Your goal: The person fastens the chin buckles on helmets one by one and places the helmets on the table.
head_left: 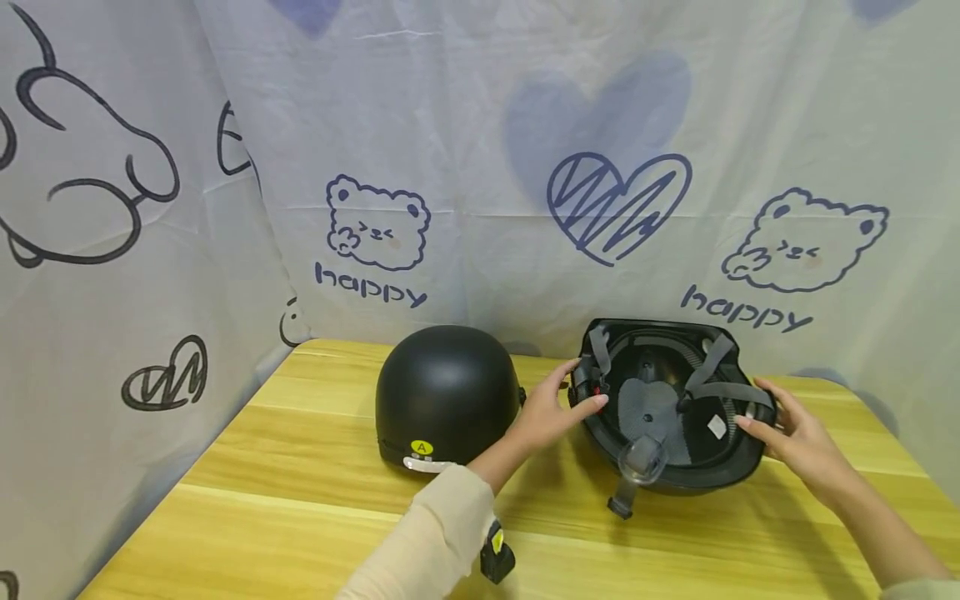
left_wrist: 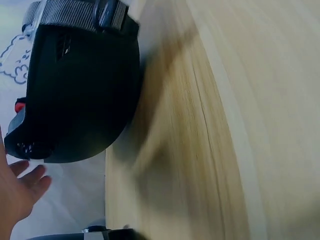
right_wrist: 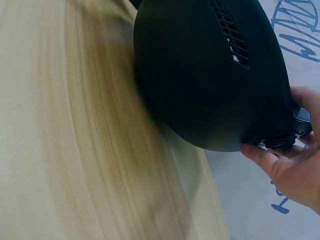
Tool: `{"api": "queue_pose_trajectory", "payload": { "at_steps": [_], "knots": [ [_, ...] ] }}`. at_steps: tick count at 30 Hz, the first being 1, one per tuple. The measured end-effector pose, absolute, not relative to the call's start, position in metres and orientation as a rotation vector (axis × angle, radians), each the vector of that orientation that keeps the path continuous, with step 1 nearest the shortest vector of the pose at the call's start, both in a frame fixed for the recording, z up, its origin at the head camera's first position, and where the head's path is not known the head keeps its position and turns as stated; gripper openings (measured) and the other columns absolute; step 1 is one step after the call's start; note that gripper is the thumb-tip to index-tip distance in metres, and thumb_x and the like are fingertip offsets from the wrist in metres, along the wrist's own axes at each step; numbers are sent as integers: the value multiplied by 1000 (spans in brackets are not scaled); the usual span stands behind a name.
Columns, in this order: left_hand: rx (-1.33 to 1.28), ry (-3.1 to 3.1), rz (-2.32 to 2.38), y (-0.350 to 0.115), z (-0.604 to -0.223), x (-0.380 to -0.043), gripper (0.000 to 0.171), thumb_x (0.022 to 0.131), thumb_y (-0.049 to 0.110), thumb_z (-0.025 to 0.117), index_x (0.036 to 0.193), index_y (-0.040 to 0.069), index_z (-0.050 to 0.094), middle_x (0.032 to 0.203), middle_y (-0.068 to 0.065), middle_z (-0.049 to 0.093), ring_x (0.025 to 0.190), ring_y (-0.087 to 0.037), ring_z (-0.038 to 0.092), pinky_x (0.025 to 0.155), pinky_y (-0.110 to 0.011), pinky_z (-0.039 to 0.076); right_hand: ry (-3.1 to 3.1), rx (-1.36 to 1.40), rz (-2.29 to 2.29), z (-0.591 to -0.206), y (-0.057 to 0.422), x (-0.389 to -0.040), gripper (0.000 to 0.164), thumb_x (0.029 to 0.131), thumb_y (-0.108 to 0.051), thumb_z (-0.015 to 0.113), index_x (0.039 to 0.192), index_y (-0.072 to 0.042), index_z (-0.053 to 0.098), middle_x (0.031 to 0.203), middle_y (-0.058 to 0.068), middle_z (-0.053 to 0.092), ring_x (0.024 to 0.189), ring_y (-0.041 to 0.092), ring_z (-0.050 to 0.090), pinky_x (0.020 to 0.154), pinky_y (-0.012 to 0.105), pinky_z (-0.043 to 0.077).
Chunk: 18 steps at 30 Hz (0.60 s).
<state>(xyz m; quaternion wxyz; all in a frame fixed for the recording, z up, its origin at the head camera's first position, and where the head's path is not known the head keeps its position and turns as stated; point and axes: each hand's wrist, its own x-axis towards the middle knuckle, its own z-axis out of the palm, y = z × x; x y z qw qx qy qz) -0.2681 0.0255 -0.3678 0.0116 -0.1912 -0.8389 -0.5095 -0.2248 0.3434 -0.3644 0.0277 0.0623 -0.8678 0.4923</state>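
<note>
An upturned black helmet (head_left: 705,479) rests on the table with its hollow toward me, showing grey straps (head_left: 723,392) and a grey lining pad (head_left: 652,408). My right hand (head_left: 802,437) grips its right rim, thumb over the edge. In the right wrist view, that hand's fingers (right_wrist: 262,156) are at the shell beside a vent. At the left rim is my left hand (head_left: 551,412), thumb and forefinger spread. The left wrist view shows its fingers (left_wrist: 37,182) loose, just off the shell. A second black helmet (head_left: 450,392) stands dome-up to the left.
The second helmet bears a yellow round sticker (head_left: 422,447) marked A. A black strap buckle (head_left: 495,558) with a yellow mark shows beside my left sleeve. A clear round piece (head_left: 642,460) hangs at the upturned helmet's front. Behind the wooden table (head_left: 247,500) hangs a printed white cloth (head_left: 480,150).
</note>
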Motion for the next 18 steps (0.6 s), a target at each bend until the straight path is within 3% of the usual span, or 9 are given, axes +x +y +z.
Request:
{"api": "queue_pose_trajectory", "payload": {
  "at_steps": [2,9,15,18],
  "knots": [
    [-669,-2619,-1399,25,-365,-267,69,85,43,64,142,17,37,146,-7,39,130,-28,42,103,-47,39,-2679,196,1538,-366,343,-226,71,96,-17,51,149,-5,6,113,9,48,81,-5,59,69,20,54],
    [-929,-2506,-786,23,-360,-271,67,80,41,70,136,13,46,146,-9,38,135,-28,37,108,-44,35,-2666,231,1580,-367,339,-228,69,95,-17,51,150,-9,10,110,-9,45,83,-5,58,70,21,54],
    [-1162,-2455,-338,24,-348,-276,58,83,42,66,131,12,53,143,-4,44,137,-23,34,113,-35,28,-2674,251,1592,-366,335,-228,69,96,-17,51,150,-9,10,115,-5,44,84,-6,57,71,21,54],
    [-1230,-2465,-204,24,-344,-277,52,86,42,63,128,14,56,139,-3,49,134,-20,39,113,-31,28,-2684,255,1596,-365,333,-228,70,96,-18,50,149,-4,7,122,14,46,84,-7,56,71,20,54]
  ]
}}
